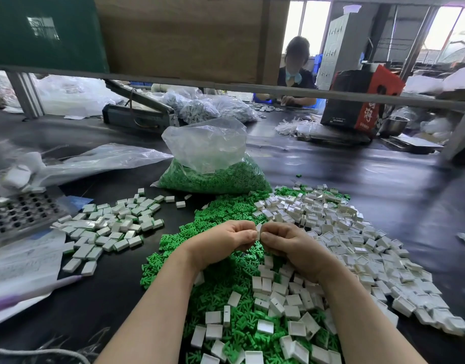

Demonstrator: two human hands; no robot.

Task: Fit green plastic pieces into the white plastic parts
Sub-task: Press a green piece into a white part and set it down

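Both hands meet above the middle of a dark table (384, 185), fingers curled inward and thumbs forward. The left hand (221, 241) and the right hand (292, 245) pinch between their fingertips a single white plastic part (258, 231), held on edge just above a wide heap of loose green plastic pieces (221, 214); whether a green piece already sits inside it cannot be told, since the fingers cover most of it. The green heap runs from in front of the hands back under the forearms to the near edge of the table. To the right of it, and partly spilling over it, lies a large scatter of open white parts (339, 232), many with their hollow side up. To the left, well apart from the hands, lies a smaller group of white parts with green showing at their edges (113, 227). Behind the heap stands a clear plastic bag of green pieces (213, 174), its top open and crumpled. At the far left rests a grey perforated tray (21, 214), partly on printed paper sheets (23, 261). Across the table a second person (295, 72) sits working at their own small parts, beside a red and black bag (357, 98).
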